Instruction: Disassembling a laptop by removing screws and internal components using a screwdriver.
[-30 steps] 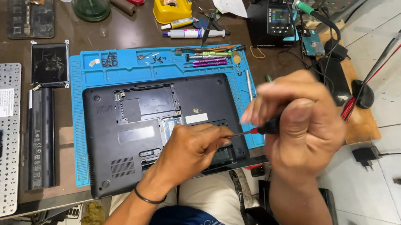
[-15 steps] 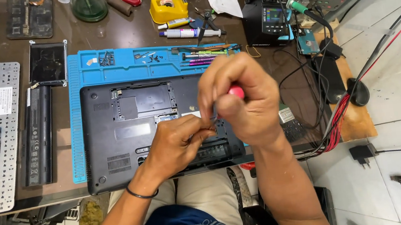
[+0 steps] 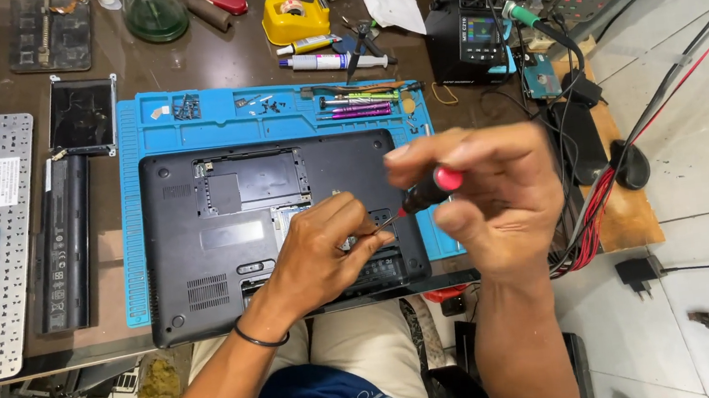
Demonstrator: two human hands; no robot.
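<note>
Black laptop (image 3: 225, 231) base: screwdriver (image 3: 427, 191) is gripped in right hand (image 3: 497, 200), tip pinched by left hand (image 3: 325, 251); screw seating is judged next.

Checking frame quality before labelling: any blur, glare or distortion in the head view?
Head view: light is even and soft, with no hard shadows. The right hand and its screwdriver are slightly motion-blurred; the left hand and laptop are sharp. Mild glare on the brown desk. Wide-angle lens bends the edges.
</note>
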